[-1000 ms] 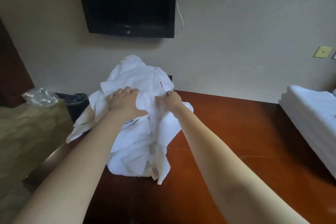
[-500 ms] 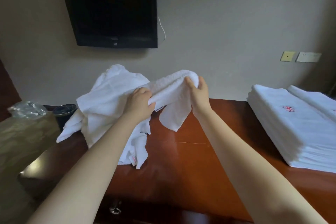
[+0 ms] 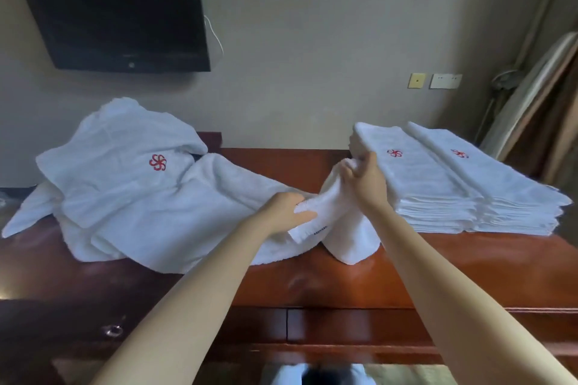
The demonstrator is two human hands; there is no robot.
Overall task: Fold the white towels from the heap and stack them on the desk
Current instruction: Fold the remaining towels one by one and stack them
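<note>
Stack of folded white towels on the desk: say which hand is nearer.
Right. The right hand is at the left edge of the stack of folded white towels; the left hand grips the loose white towel farther left, away from it.

Left grip (image 3: 286, 211) and right grip (image 3: 364, 178) both on one towel (image 3: 347, 228) mid-surface (image 3: 312, 278); right grip higher and further back. Heap (image 3: 125, 184) sits left of the left grip, with the towel running into it. Two folded stacks (image 3: 438, 194) side by side, just right of the right grip. TV (image 3: 119, 9) on the wall behind the heap, wall plates (image 3: 434, 81) behind the stacks.
</note>
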